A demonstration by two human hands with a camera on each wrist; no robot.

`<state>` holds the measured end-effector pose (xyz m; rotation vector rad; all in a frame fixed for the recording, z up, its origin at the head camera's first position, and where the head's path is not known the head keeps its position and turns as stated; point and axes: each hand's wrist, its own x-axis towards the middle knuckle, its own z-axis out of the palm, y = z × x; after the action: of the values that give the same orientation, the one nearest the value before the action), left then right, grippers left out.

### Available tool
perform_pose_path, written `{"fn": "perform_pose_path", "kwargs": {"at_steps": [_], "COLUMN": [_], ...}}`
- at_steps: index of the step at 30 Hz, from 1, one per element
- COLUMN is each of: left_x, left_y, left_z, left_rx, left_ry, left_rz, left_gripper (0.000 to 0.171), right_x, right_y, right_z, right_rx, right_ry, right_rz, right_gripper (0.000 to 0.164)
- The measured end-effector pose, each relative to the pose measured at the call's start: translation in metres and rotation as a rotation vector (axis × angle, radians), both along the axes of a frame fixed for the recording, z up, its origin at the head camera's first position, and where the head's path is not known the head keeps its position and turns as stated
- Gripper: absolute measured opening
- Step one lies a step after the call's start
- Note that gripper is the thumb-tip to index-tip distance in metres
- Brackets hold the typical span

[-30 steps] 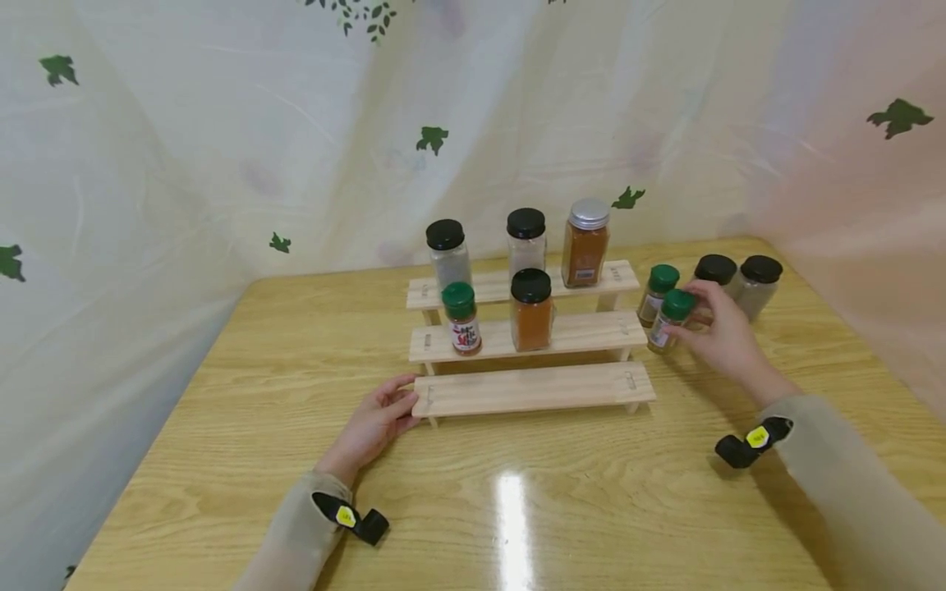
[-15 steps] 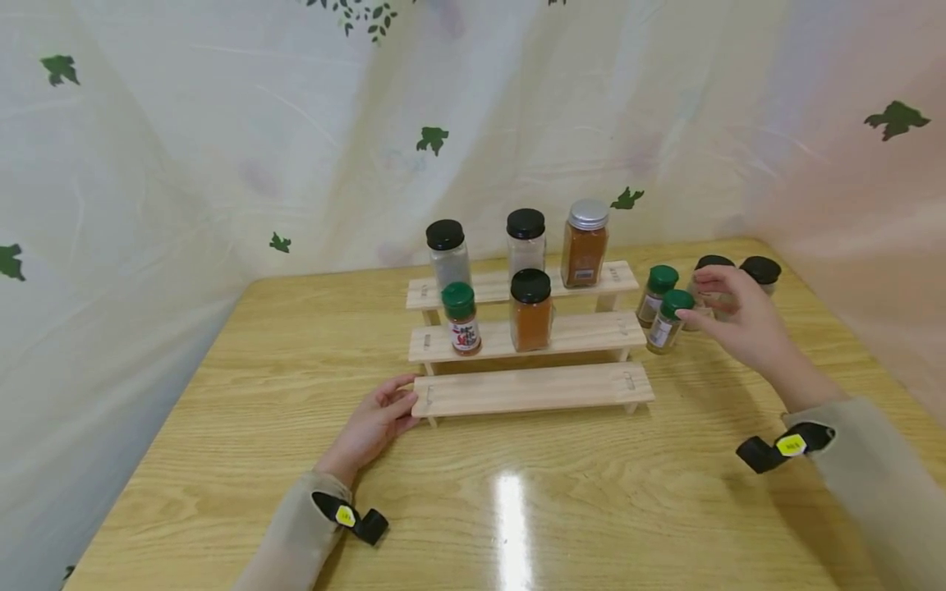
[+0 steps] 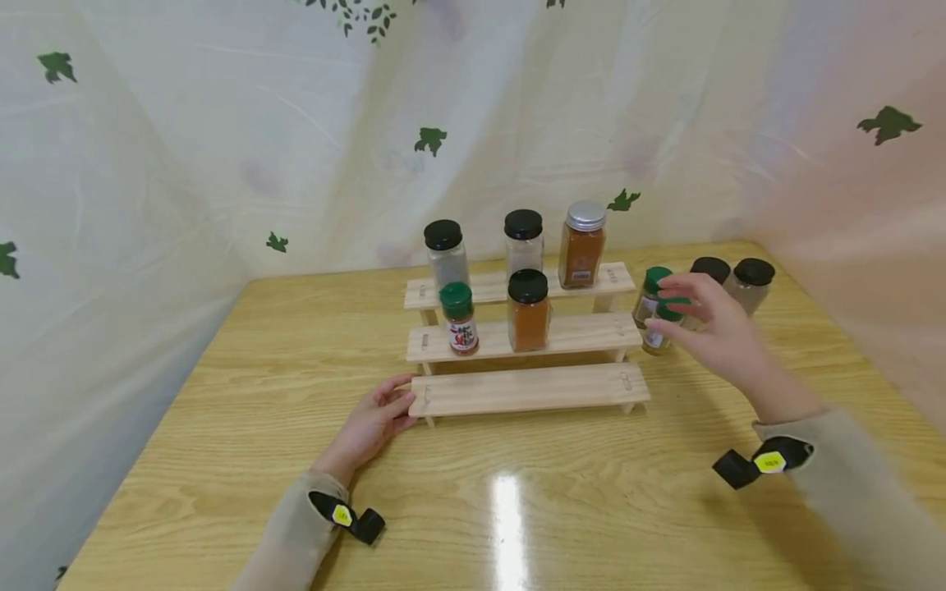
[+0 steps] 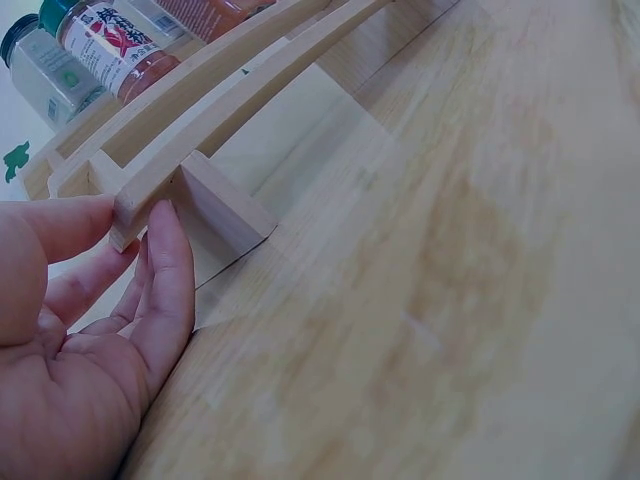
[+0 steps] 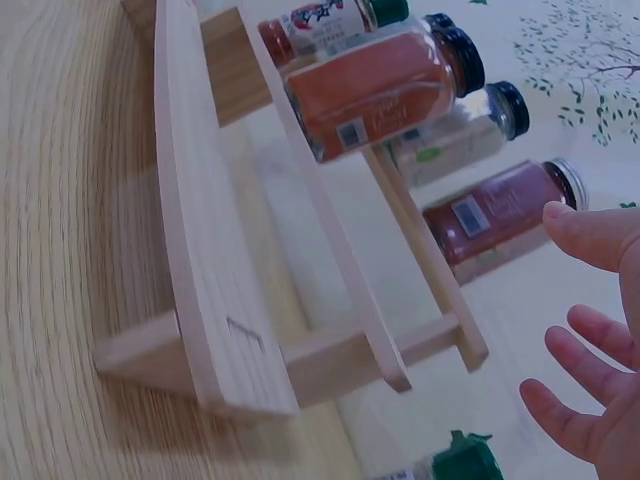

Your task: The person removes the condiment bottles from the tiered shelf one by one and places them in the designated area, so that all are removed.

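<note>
A three-tier wooden spice rack (image 3: 529,391) stands mid-table. My left hand (image 3: 375,425) pinches the left end of its lowest shelf; in the left wrist view the thumb and fingers (image 4: 176,265) lie against the plank end. My right hand (image 3: 713,332) hovers beside two green-lidded spice jars, its fingers spread and holding nothing. The rear green-lidded jar (image 3: 645,309) and the front green-lidded jar (image 3: 654,341) stand right of the rack, partly hidden by its fingers. In the right wrist view, a green lid (image 5: 468,459) shows below the right hand (image 5: 600,350).
On the middle shelf stand a green-lidded chili jar (image 3: 462,334) and an orange spice jar (image 3: 529,324). The top shelf bears two black-lidded jars and a silver-lidded jar (image 3: 582,256). Two more black-lidded jars, one being the far-right jar (image 3: 750,289), stand behind my right hand.
My right hand had its fingers at the front green-lidded jar, drew right away from it, then came back left above it with spread fingers. My left hand stays on the rack.
</note>
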<state>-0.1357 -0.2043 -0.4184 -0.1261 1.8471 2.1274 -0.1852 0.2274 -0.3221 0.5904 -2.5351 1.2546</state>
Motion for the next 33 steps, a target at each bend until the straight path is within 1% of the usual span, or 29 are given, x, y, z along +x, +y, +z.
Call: {"fn": "perform_pose_path", "kwargs": {"at_steps": [9, 14, 17, 21, 24, 28, 33], "left_x": [0.001, 0.001, 0.0, 0.0, 0.001, 0.0, 0.0], "left_y": [-0.001, -0.001, -0.001, -0.001, -0.001, -0.002, -0.002], "left_z": [0.001, 0.001, 0.0, -0.001, -0.001, -0.001, 0.001], "left_rx": [-0.009, -0.002, -0.005, -0.012, -0.01, -0.005, -0.005], "left_ry": [-0.001, 0.003, 0.006, 0.006, 0.008, 0.011, 0.015], "left_rz": [-0.004, -0.002, 0.0, 0.005, 0.004, -0.004, -0.011], "left_gripper": [0.048, 0.048, 0.048, 0.048, 0.048, 0.048, 0.049], "right_x": [-0.002, -0.004, -0.007, -0.009, -0.01, -0.012, -0.015], "right_y": [-0.029, -0.042, -0.051, -0.063, -0.072, -0.08, -0.09], "right_z": [-0.009, -0.012, -0.013, -0.011, -0.009, -0.007, -0.006], "right_rx": [-0.064, -0.107, -0.115, -0.116, -0.143, -0.167, -0.162], "right_ry": [0.01, -0.008, -0.029, -0.079, -0.106, -0.117, -0.13], "right_rz": [0.076, 0.137, 0.163, 0.181, 0.216, 0.255, 0.258], "right_gripper": [0.045, 0.045, 0.048, 0.053, 0.055, 0.06, 0.064]}}
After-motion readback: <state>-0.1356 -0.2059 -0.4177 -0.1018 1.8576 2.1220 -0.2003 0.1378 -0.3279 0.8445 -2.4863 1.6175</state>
